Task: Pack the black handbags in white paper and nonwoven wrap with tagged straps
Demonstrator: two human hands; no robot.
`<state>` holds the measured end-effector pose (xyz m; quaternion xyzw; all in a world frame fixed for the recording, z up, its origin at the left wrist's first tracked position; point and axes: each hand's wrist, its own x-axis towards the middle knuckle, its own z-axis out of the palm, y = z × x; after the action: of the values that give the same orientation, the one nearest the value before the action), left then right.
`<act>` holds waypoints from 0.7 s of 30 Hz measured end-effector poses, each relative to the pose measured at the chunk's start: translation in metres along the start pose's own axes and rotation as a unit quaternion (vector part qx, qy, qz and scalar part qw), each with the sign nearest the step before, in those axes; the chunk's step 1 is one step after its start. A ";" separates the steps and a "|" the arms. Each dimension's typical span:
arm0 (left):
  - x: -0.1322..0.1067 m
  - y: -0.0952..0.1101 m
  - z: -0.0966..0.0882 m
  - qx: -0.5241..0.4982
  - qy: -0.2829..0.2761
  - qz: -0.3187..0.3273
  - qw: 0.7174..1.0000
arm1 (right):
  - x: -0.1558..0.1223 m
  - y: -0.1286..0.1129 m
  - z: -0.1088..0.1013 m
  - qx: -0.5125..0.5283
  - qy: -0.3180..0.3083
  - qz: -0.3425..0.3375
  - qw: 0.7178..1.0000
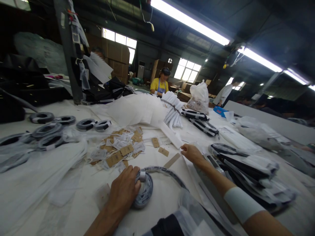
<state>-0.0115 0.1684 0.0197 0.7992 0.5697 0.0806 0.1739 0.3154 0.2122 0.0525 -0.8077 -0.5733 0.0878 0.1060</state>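
My left hand (126, 185) is closed around the left side of a coiled grey strap (145, 193) near the front of the table. A pale band crosses the coil, and a loose length of strap curves from it to the right. Farther off, my right hand (191, 152) has its fingers pinched at the tip of a thin white sheet (169, 132). That sheet reaches back to a pile of white sheets (137, 106). Beside my hands lie brown cardboard tags (126, 149) with white strings, heaped together, and a flat greyish strip (172, 160).
Several wrapped coils (48, 130) lie at the left. Stacked plastic-wrapped black items (243, 167) flank my right forearm. Rolled white bundles (172, 109) and a full plastic bag (199, 96) stand farther back. A metal post (67, 52) rises at left. A person in yellow (159, 85) sits beyond the table.
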 end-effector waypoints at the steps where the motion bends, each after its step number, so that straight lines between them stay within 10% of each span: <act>1: 0.000 0.000 0.000 -0.001 -0.002 0.000 1.000 | -0.001 -0.001 -0.001 -0.029 0.006 -0.012 0.999; 12: 0.000 -0.001 0.001 0.012 0.007 0.003 1.000 | -0.040 -0.055 0.026 -0.191 -0.125 -0.247 0.942; 21: -0.001 0.000 -0.001 0.009 0.013 0.008 1.000 | -0.041 -0.052 0.027 -0.204 -0.133 -0.294 0.924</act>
<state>-0.0120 0.1677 0.0205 0.8044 0.5659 0.0875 0.1581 0.2475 0.1921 0.0411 -0.5881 -0.7993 0.0404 -0.1168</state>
